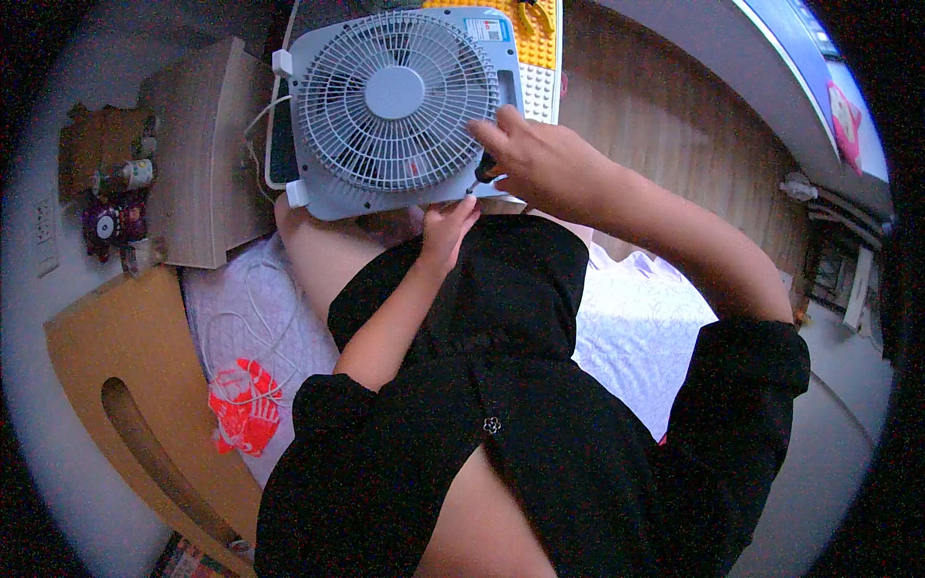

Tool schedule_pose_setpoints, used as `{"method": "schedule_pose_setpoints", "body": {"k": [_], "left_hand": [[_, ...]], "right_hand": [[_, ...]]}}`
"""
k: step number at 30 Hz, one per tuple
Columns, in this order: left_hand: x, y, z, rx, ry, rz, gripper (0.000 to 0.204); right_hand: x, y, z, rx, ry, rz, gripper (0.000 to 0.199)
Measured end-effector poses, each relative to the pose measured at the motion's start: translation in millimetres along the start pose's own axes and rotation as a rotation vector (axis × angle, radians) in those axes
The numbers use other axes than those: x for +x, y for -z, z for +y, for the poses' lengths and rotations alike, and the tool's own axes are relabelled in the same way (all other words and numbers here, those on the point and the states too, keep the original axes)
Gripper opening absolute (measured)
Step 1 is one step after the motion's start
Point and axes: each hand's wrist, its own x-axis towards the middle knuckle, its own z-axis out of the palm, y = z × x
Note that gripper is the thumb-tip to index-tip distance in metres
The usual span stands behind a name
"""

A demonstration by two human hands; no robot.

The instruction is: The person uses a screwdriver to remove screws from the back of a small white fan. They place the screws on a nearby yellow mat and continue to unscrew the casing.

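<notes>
A square box fan (318,173) with a round wire grille lies flat in front of me, at the top of the view. My right hand (530,159) is closed around the dark handle of a screwdriver (485,170), held at the fan's near right corner. Its shaft points down toward that corner. My left hand (448,233) reaches up to the same spot, fingers drawn together beside the screwdriver's tip. Whatever lies between those fingertips is too small to make out.
Yellow-handled pliers (536,17) lie on a yellow studded plate (515,29) beyond the fan. A white cord (252,144) runs at the fan's left. Red-and-white gloves (246,405) lie on the bedding (626,308) left of me, near a wooden chair back (106,347).
</notes>
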Motion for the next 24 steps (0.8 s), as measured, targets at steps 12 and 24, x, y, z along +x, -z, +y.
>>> {"method": "schedule_pose_setpoints", "body": {"k": [12,24], "left_hand": [[1,3,4,-0.079,0.079,-0.003,0.027],[8,19,5,-0.128,0.07,-0.081,0.027]], "right_hand": [[15,21,-35,-0.207,-0.042,-0.482,0.029],[6,-2,-27,-0.197,-0.048,-0.466,0.016]]}}
